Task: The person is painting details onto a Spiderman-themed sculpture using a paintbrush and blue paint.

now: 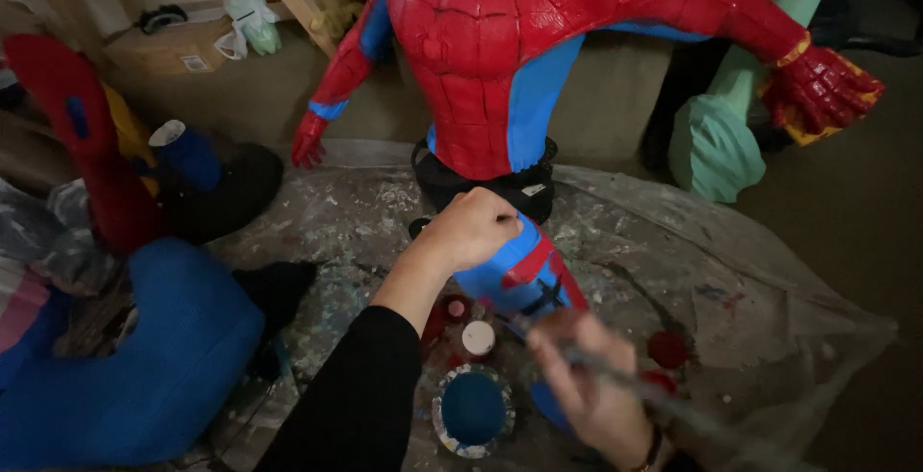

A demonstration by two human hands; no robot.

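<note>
Big red and blue hero figure [500,68] standing on plastic sheet [731,270]. Left hand [471,229] curled tight, gripping figure's thigh. Right hand [586,385] closed around thin blurry brush [673,405], near blue paint pot [472,409].

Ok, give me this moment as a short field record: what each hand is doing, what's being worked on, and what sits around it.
left hand: closed fist resting on the figure's upper leg
right hand: gripping a thin brush handle, blurred
work piece: large red and blue costumed figure sculpture, standing upright
surface: paint-spattered clear plastic sheet
paint: round tub of blue paint, open; small white-capped bottle beside it
left side: blue foam shape
</note>
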